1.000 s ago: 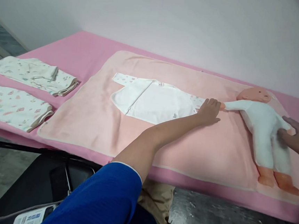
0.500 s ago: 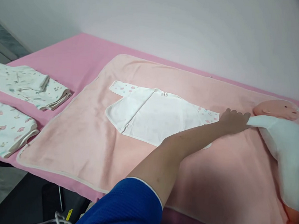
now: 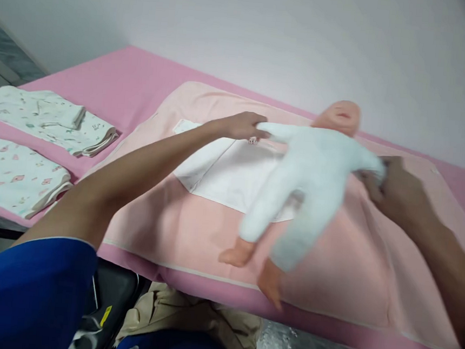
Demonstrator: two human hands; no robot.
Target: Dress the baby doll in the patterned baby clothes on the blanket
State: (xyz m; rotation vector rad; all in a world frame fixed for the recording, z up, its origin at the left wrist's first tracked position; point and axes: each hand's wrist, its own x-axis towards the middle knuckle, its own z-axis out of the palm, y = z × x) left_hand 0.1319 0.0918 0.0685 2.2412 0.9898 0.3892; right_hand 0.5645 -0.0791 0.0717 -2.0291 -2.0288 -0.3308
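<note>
A baby doll (image 3: 309, 176) in a pale blue suit hangs in the air above the peach blanket (image 3: 346, 271), blurred by motion, its head toward the wall and its feet dangling toward me. My left hand (image 3: 243, 125) is closed on the end of one doll arm. My right hand (image 3: 394, 186) grips the other arm. Beneath the doll a small white baby shirt (image 3: 224, 171) lies spread open on the blanket.
The blanket lies on a pink-covered table (image 3: 114, 77) against a white wall. Two folded patterned baby garments (image 3: 50, 120) (image 3: 12, 174) rest at the table's left end. A dark chair (image 3: 112, 294) and my lap sit below the table's front edge.
The doll lay flat on the blanket's right side; now both hands hold it by the arms, lifted and carried left over the white shirt.
</note>
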